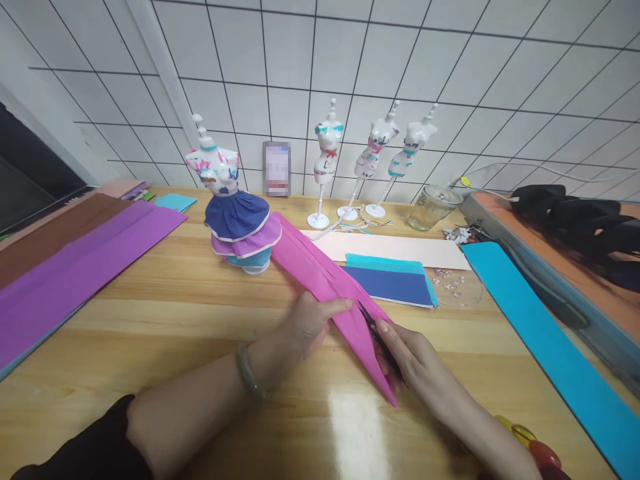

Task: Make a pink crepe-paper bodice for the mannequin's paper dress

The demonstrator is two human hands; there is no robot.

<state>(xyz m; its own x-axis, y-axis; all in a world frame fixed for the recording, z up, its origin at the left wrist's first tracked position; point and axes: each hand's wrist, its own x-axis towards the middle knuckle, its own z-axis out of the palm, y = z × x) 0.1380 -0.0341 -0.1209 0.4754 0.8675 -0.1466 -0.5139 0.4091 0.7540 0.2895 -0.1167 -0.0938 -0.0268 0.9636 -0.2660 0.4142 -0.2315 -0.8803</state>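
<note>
A long strip of pink crepe paper (305,267) runs slantwise across the table in front of me. My left hand (313,323) pinches it near the middle, thumb on top and fingers underneath. In my right hand (407,350) is a pair of dark scissors (373,325), their blades on the pink paper just right of my left thumb. Below the blades, the near end of the paper hangs as a pointed flap. Left of the strip's far end stands a small white mannequin (215,167) in a tiered skirt (237,217) of dark blue, purple and light blue.
Several paint-marked mannequins on stands (329,147) line the wall. Right of them sits a glass jar (435,207). Folded blue paper (390,283), a clear dish of beads (457,287) and a bright blue strip (540,333) lie right; purple paper (95,247) lies left.
</note>
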